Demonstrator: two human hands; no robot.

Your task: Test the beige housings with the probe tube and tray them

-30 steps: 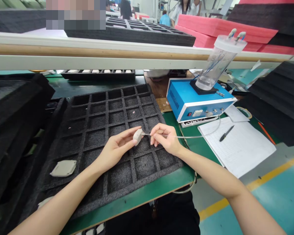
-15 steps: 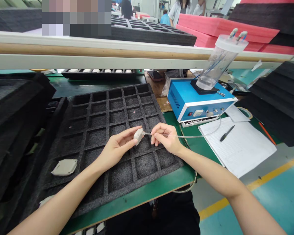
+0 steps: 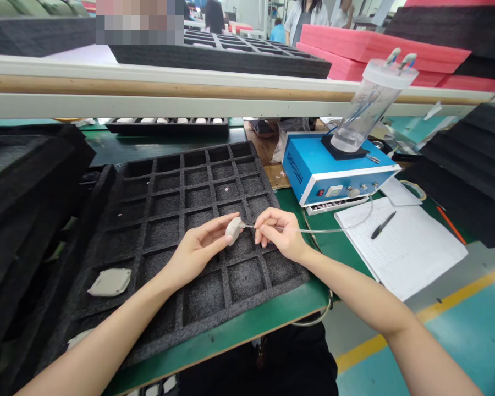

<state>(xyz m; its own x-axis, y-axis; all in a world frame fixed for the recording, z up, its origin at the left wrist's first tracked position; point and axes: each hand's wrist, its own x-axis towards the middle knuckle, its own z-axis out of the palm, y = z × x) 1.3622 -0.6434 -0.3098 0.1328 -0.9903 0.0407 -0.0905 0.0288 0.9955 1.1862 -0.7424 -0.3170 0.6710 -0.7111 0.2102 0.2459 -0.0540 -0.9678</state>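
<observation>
Between the thumb and fingers of my left hand (image 3: 198,247) is a small off-white plastic device (image 3: 233,231), held on edge above the black foam tray (image 3: 226,308). My right hand (image 3: 281,232) pinches the end of a clear thin tube (image 3: 324,231), whose metal tip reaches the right side of the device; whether it has gone in cannot be made out. The tube curves back to the front of a blue box (image 3: 338,170). Another off-white device (image 3: 109,282) lies in a tray compartment at the left, and one more is partly hidden by my left forearm.
A clear cylinder (image 3: 365,110) stands on the blue box. Papers (image 3: 416,247) with a black pen (image 3: 383,225) lie at the right. Stacked black foam (image 3: 28,220) rises at the left. A shelf rail (image 3: 190,88) crosses behind, bearing foam trays; people are beyond.
Both hands keep nearly the same pose, with the tube tip at the device. The view has shifted very slightly.
</observation>
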